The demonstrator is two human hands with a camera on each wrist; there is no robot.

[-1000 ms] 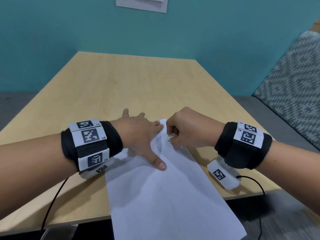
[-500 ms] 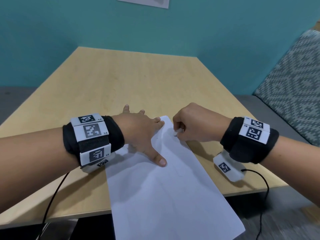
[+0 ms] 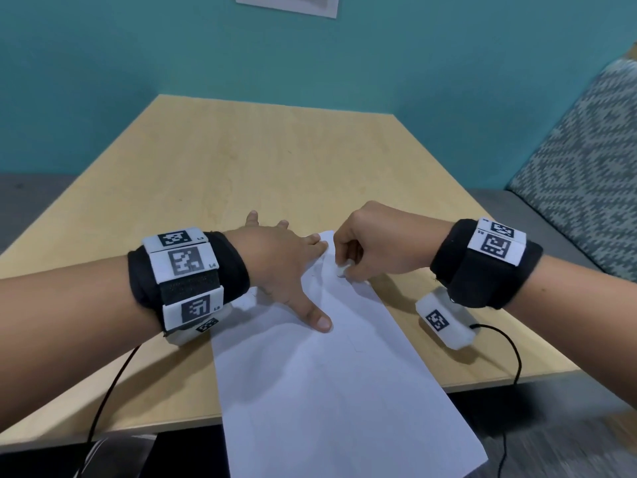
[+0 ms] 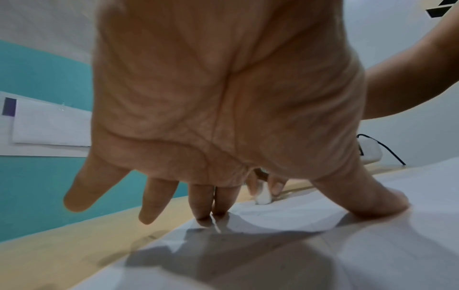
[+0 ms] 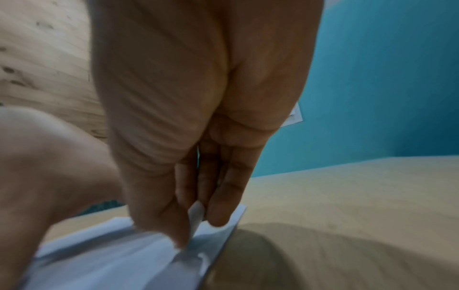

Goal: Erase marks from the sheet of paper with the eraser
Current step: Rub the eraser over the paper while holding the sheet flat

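— Teal wall behind, pale wood counter (image 3: pixel 241 160) in front: from the head view, what are we doing?

— Our left hand (image 3: pixel 275 260) lies spread on the sheet of paper (image 3: pixel 327 391), fingers straight and apart, thumb pressed down to pin it. The sheet runs from between our hands to past the near edge of the counter. Our right hand (image 3: pixel 372 243) has its fingers curled and pinched on the small white eraser (image 3: pixel 341 270), its tip touching the paper near the far corner.

— And the left wrist view?

— Our palm fills it; two fingertips (image 4: pixel 211 210) and the thumb press the sheet, and beyond them the eraser (image 4: pixel 263 196) stands on the paper.

— The right wrist view?

— Blurred, but the eraser (image 5: pixel 196 215) shows clamped between thumb and fingers, just above a lifted fold of the paper (image 5: pixel 124 255).

— How far along are we?

— We judge the rubbing is under way at the far end. Only faint lines show lower on the sheet; whether they are marks left to erase, we cannot tell.
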